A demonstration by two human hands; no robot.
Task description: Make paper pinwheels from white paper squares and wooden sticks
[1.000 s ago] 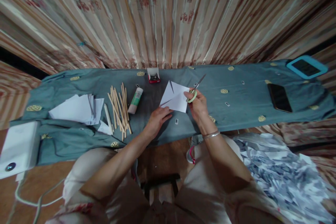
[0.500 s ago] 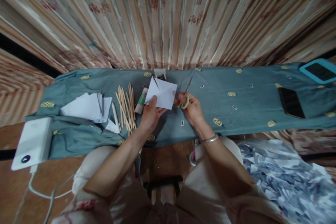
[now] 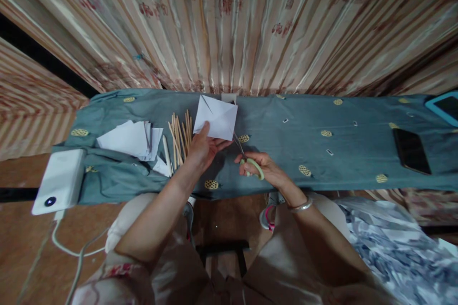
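Note:
A square of white paper point(image 3: 222, 116) is pinched in my left hand point(image 3: 203, 150), thumb on top and fingers beneath. A dark slit runs inward from its upper left corner, and faint creases cross its middle. My right hand point(image 3: 266, 167) grips a pair of scissors point(image 3: 255, 167) with pale green handles. The blades point up and left, their tips at the paper's lower right corner; whether they touch it I cannot tell. Left of the paper lie several thin wooden sticks point(image 3: 178, 136), partly behind my left hand. Beside them is a white pen-like stick point(image 3: 166, 155).
A stack of white paper pieces point(image 3: 125, 139) lies on the green patterned cloth point(image 3: 279, 138) at left. A white power bank point(image 3: 59, 181) with a cable sits at the left edge. A black phone point(image 3: 412, 151) and a blue-framed device point(image 3: 447, 107) are at right. Paper scraps point(image 3: 397, 243) fill a bag below.
The scissors have swung from pointing up, apart from the paper, to its lower right corner. My right hand has moved down. The paper is slightly turned, and the view has shifted left.

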